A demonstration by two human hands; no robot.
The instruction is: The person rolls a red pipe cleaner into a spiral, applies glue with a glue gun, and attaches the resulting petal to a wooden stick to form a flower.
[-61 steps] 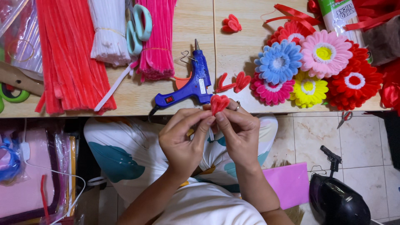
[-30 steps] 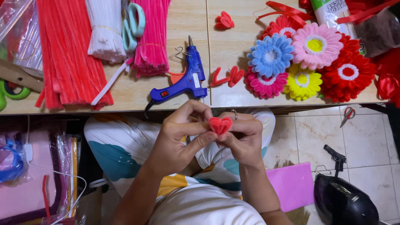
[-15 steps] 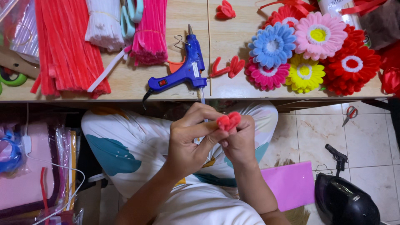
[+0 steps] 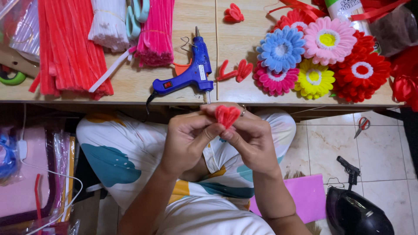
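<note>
Both of my hands meet over my lap, just below the wooden table's front edge [image 4: 130,103]. My left hand [image 4: 188,140] and my right hand [image 4: 248,137] pinch a small red pipe-cleaner petal piece [image 4: 227,115] between their fingertips. A blue glue gun [image 4: 188,75] lies on the table right above my hands, its nozzle pointing away from me. Beside it lie two loose red petal pieces [image 4: 235,70], and another red piece [image 4: 234,14] rests farther back.
Bundles of red [image 4: 65,43], white [image 4: 108,24] and pink pipe cleaners [image 4: 155,30] with scissors [image 4: 137,12] fill the table's left. Finished blue, pink, yellow and red flowers [image 4: 322,56] sit at right. On the floor are small scissors [image 4: 361,126], a pink sheet [image 4: 305,196] and a dark helmet [image 4: 357,213].
My hands dropped toward my lap with the red piece and turned it, then came back up near the table edge. The view shifted slightly.
</note>
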